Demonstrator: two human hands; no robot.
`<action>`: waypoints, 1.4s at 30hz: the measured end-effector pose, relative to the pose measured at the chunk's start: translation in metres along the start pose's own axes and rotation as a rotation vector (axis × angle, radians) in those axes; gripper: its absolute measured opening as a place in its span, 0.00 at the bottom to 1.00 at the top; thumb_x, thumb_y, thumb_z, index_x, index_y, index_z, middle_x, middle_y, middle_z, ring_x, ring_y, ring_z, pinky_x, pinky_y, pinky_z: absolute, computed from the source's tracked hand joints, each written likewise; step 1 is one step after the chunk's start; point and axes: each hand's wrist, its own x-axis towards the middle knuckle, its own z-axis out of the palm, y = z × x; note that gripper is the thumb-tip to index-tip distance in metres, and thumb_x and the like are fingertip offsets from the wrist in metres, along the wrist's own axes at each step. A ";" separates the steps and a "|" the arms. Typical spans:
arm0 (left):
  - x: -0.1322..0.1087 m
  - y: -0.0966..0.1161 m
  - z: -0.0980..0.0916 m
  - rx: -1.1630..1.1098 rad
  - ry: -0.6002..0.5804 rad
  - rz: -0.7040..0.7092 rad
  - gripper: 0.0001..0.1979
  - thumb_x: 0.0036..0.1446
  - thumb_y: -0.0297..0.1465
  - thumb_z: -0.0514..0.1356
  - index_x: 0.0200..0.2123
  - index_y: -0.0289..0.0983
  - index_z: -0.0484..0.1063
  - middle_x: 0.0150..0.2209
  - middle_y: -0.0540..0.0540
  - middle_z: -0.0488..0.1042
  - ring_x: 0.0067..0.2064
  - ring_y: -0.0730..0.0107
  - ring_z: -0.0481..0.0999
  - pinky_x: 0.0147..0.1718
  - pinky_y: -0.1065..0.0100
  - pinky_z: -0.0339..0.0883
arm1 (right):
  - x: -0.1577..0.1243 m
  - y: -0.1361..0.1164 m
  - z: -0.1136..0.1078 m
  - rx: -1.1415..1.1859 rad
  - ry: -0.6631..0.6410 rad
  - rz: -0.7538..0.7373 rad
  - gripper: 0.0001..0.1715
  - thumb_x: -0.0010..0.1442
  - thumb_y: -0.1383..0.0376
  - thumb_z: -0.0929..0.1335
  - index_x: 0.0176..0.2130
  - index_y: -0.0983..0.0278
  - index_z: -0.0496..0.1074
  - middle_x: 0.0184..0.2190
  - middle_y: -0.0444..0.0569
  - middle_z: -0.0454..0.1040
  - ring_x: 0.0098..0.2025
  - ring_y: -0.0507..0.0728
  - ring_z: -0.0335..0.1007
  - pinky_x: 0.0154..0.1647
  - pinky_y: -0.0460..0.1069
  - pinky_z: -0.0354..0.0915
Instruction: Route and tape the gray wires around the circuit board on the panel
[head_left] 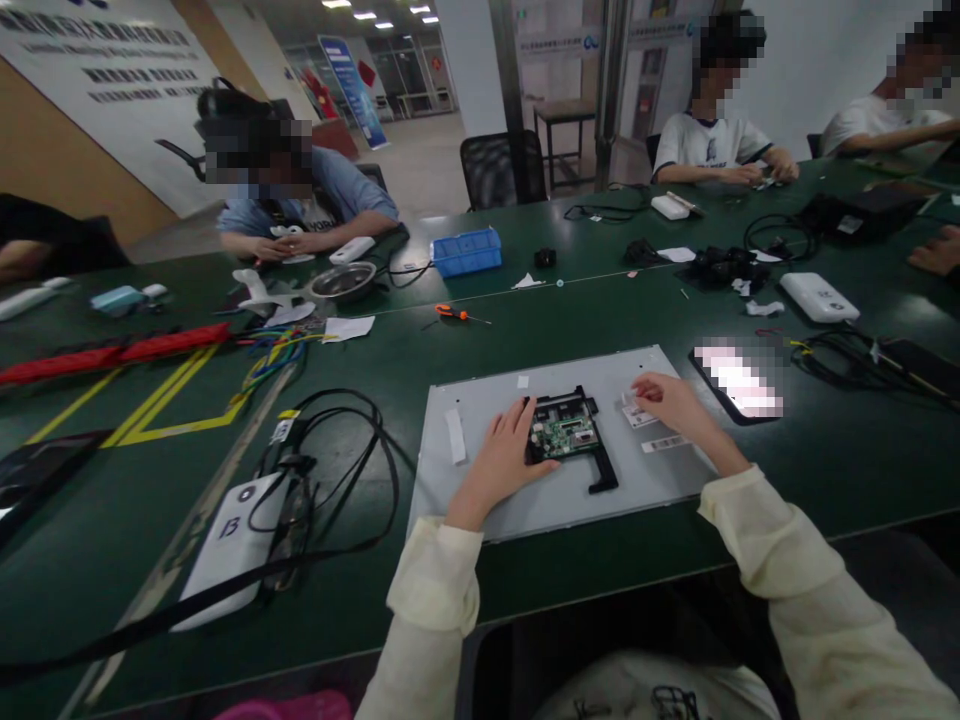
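Note:
A flat grey metal panel (480, 510) lies on the green table in front of me. On its middle sits a black plastic frame (604, 470) around a green circuit board (562, 437). My left hand (510, 450) rests at the frame's left side, fingers stretched out and thumb apart near its lower edge. Right of the frame, my right hand (667, 400) is closed in a pinch just above a printed label (637, 415) on the panel. A small pale piece shows at its fingertips, too small to name. Below it is a barcode sticker (665, 444).
A phone (739, 382) lies right of the panel. To the left are a white power bank (229, 550) and black cables (394, 480). Beyond the panel are an orange screwdriver (452, 313), a blue basket (466, 253) and a metal bowl (343, 281). Several people sit around the table.

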 end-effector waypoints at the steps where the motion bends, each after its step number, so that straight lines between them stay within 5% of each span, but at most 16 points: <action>1: 0.000 0.000 0.000 0.000 0.000 -0.002 0.49 0.55 0.51 0.58 0.69 0.39 0.35 0.69 0.36 0.45 0.70 0.52 0.46 0.65 0.49 0.44 | 0.000 0.000 0.000 -0.020 -0.003 -0.008 0.10 0.55 0.66 0.68 0.39 0.64 0.73 0.31 0.48 0.76 0.34 0.56 0.73 0.39 0.53 0.70; 9: 0.000 0.000 -0.001 -0.026 -0.015 -0.019 0.50 0.54 0.53 0.58 0.69 0.41 0.34 0.70 0.37 0.44 0.69 0.51 0.46 0.65 0.48 0.43 | -0.001 -0.002 0.003 -0.168 -0.038 -0.052 0.16 0.57 0.63 0.68 0.45 0.65 0.74 0.43 0.54 0.71 0.37 0.56 0.73 0.41 0.54 0.71; 16: 0.001 0.002 -0.003 -0.012 -0.026 -0.035 0.50 0.55 0.52 0.58 0.69 0.40 0.33 0.70 0.36 0.43 0.70 0.50 0.42 0.65 0.46 0.42 | -0.003 -0.006 0.002 -0.153 -0.042 -0.055 0.08 0.56 0.65 0.67 0.37 0.64 0.73 0.37 0.50 0.73 0.38 0.57 0.72 0.41 0.54 0.69; 23: -0.002 0.051 -0.005 0.083 0.080 -0.002 0.35 0.62 0.42 0.53 0.68 0.42 0.43 0.71 0.41 0.42 0.71 0.53 0.39 0.66 0.45 0.38 | -0.003 -0.019 -0.001 0.004 -0.054 0.033 0.08 0.56 0.61 0.67 0.34 0.62 0.74 0.30 0.48 0.76 0.32 0.56 0.72 0.36 0.52 0.68; 28: 0.005 0.085 0.010 0.054 0.139 -0.001 0.25 0.63 0.28 0.46 0.64 0.41 0.53 0.66 0.43 0.56 0.69 0.59 0.48 0.66 0.45 0.41 | -0.005 -0.032 0.000 0.224 -0.283 0.076 0.14 0.56 0.57 0.68 0.36 0.64 0.76 0.33 0.49 0.78 0.34 0.55 0.73 0.38 0.52 0.68; 36: 0.005 0.091 0.021 0.055 0.089 0.044 0.26 0.64 0.27 0.44 0.65 0.38 0.51 0.61 0.41 0.65 0.63 0.60 0.62 0.66 0.48 0.45 | -0.011 -0.045 0.012 0.232 -0.396 0.007 0.12 0.57 0.58 0.68 0.36 0.63 0.77 0.34 0.48 0.79 0.36 0.56 0.74 0.40 0.52 0.69; 42: 0.004 0.096 0.018 0.161 0.051 0.076 0.24 0.62 0.27 0.47 0.62 0.43 0.57 0.61 0.42 0.64 0.64 0.56 0.59 0.65 0.45 0.45 | -0.011 -0.043 0.019 0.155 -0.357 -0.044 0.10 0.57 0.62 0.67 0.35 0.62 0.77 0.32 0.47 0.79 0.34 0.56 0.73 0.39 0.52 0.69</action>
